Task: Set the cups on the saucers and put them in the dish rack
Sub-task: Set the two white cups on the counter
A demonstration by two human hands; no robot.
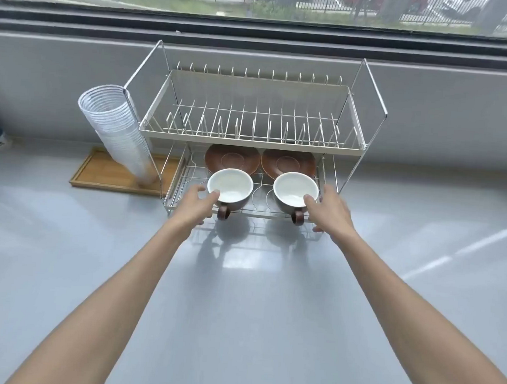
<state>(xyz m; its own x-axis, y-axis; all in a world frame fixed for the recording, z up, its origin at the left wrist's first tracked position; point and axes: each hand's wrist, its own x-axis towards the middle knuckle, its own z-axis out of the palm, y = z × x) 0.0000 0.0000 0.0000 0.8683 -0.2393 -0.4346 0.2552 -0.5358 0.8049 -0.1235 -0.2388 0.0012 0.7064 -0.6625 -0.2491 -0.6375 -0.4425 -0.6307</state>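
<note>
Both forearms stretch out over grey counter (238,310) toward two-tier wire dish rack (251,137). Left hand (194,205): thumb on near rim of left cup (230,187), other fingers spread at its outer side. Right hand (330,212): thumb on near rim of right cup (296,190), fingers spread beside it. Whether either hand has closed round its cup cannot be told; palm sides hidden.

Location: both cups stand upright on front of lower tier, handles toward the person. Left saucer (232,159) and right saucer (289,161) lie just behind, further in on the same tier. Cups appear to sit on wire, not on saucers; angle poor.

Handling (judgement): glazed ceramic, brown outside, white inside. Rigid, fairly heavy, smooth, chips on a knock against wire. Best hold: the handle, or body pinched at rim.

Left of rack: tilted stack of clear plastic cups (121,131) on wooden tray (109,169).

Writing: none legible anywhere.
</note>
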